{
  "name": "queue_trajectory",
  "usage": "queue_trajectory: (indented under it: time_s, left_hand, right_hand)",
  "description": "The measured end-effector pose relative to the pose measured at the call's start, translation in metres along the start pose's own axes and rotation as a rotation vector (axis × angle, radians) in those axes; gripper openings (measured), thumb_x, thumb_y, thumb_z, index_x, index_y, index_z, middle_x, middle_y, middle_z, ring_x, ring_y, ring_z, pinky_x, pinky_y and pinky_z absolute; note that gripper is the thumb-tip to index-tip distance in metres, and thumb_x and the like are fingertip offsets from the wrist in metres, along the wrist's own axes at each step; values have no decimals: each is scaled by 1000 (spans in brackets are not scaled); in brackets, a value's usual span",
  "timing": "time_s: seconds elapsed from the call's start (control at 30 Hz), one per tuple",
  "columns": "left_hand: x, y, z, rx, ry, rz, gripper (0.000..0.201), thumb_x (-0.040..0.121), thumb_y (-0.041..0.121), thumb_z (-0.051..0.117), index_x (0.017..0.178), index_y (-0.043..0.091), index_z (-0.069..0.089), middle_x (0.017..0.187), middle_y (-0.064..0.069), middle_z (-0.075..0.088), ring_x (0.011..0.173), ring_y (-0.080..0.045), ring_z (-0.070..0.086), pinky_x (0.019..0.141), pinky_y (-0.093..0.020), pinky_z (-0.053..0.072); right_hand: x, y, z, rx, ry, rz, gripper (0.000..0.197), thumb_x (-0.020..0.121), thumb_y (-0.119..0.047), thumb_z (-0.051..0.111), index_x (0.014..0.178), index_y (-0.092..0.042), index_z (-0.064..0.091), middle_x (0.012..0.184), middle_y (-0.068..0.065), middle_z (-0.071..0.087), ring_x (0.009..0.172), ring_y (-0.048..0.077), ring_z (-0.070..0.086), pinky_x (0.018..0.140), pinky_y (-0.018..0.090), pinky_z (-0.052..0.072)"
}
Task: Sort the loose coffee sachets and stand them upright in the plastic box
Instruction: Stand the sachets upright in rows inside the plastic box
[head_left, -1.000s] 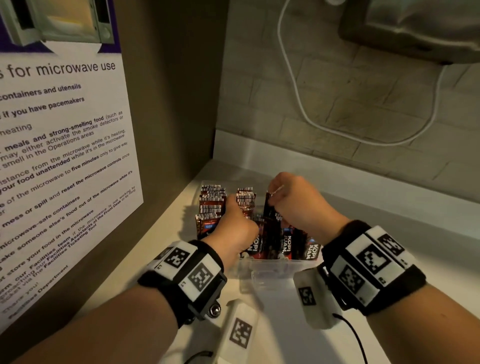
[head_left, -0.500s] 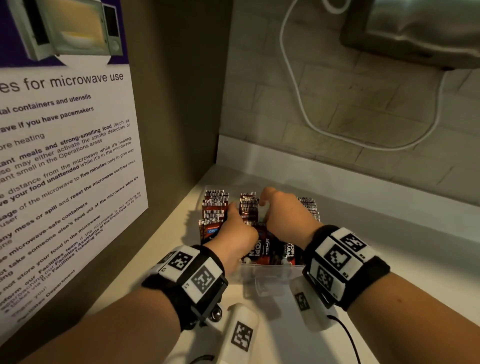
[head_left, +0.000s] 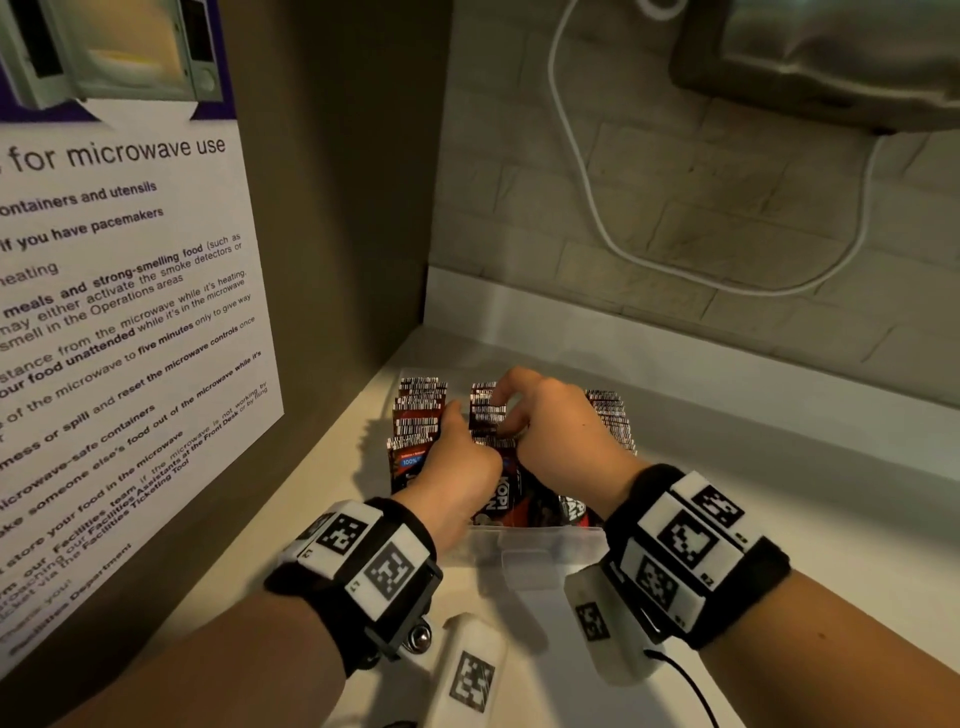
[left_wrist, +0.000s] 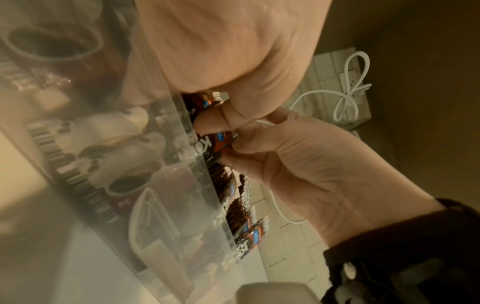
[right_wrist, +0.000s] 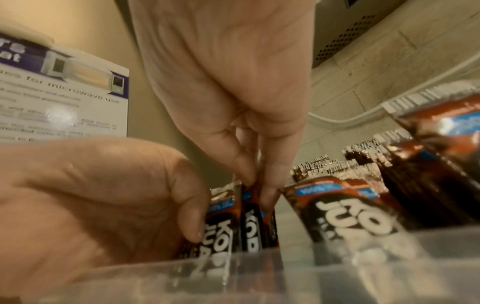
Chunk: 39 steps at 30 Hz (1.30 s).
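Both hands are down in the clear plastic box on the pale countertop. The right hand pinches one upright dark-brown coffee sachet between thumb and fingertips in the middle row. The left hand, fingers curled, presses against the neighbouring sachets. More standing sachets fill the rows alongside

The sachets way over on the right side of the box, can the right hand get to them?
Probably yes. The right hand is pinching a sachet in the middle row, and the right-hand row of sachets stands right beside it in the plastic box, tops uncovered, nothing in between.
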<state>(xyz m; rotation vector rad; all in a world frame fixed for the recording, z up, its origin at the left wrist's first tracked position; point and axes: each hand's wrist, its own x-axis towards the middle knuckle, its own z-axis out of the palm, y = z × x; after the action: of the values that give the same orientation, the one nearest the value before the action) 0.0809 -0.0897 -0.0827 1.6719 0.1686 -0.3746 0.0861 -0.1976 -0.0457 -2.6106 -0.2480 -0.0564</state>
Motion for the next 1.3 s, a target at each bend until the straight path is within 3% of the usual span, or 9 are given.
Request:
queue_trajectory:
  time_s: [0.17, 0.33, 0.57, 0.67, 0.8, 0.97, 1.1, 1.23, 1.3]
  left_hand:
    - [2, -3, 0, -31, -8, 9, 87, 88, -12, 40, 154, 31, 4, 144, -12, 44, 112, -26, 56, 59, -27, 47]
    - [5, -7, 0, -22, 2, 6, 89, 86, -12, 39, 154, 34, 3, 141, -12, 46, 115, -29, 56, 87, -38, 53]
    - [3, -4, -2, -11, 22, 34, 85, 90, -6, 43, 155, 30, 2, 117, -10, 57, 76, -15, 58, 52, -25, 45]
    - [2, -5, -2, -20, 21, 31, 84, 90, -8, 41, 154, 30, 3, 112, -6, 54, 86, -18, 58, 56, -26, 45]
    - [3, -5, -1, -20, 18, 31, 78, 96, 5, 45, 154, 32, 1, 137, -7, 50, 101, -17, 54, 74, -30, 48]
    - [0, -1, 1, -15, 29, 14, 76, 98, 22, 50, 154, 29, -1, 150, -9, 37, 117, -21, 47, 91, -35, 45]
    - [-4, 2, 1, -23, 40, 15, 76, 97, 5, 45, 154, 31, 2, 151, -8, 35, 96, -13, 48, 72, -27, 45]
    - [-6, 6, 0, -91, 32, 3, 77, 95, -6, 35, 154, 35, 7, 155, -8, 30, 105, -16, 43, 65, -25, 45]
    - [-6, 6, 0, -183, 22, -3, 74, 95, -3, 36, 153, 37, 12, 156, -8, 28, 121, -21, 45, 82, -33, 49]
  right_hand:
    - [0, -1, -1, -138, 7, -86, 54, 71, 18, 46, 113, -14, 58, 96, 3, 70, 88, 19, 62, 64, 23, 42]
    - [0, -2, 3, -126, 29, -86, 47, 73, 19, 46, 107, -11, 60, 87, 8, 67, 79, 22, 62, 62, 27, 46]
    - [1, -12, 5, -64, 85, -73, 38, 73, 19, 46, 97, -7, 61, 82, 6, 58, 77, 24, 58, 64, 33, 49]
    - [4, -14, 4, -41, 56, -45, 35, 73, 19, 46, 94, -7, 58, 83, 5, 57, 76, 22, 55, 59, 26, 42]
    - [3, -16, 5, 43, -70, 57, 33, 81, 13, 45, 104, -10, 42, 77, 1, 49, 64, 13, 48, 41, 9, 33]
    - [-4, -16, 12, 201, -77, 185, 41, 87, 8, 45, 124, -4, 31, 80, 3, 47, 62, 11, 48, 38, 12, 32]
    - [-7, -13, 16, 310, -76, 267, 49, 87, 9, 44, 131, -4, 26, 81, 8, 52, 57, 14, 50, 37, 17, 33]
    - [-9, -11, 21, 358, -103, 301, 71, 86, 8, 44, 146, -4, 8, 105, 18, 58, 85, 25, 61, 53, 24, 44]
    - [-11, -11, 22, 372, -123, 311, 76, 88, 4, 44, 150, -5, 1, 126, 22, 52, 101, 28, 60, 67, 30, 50]
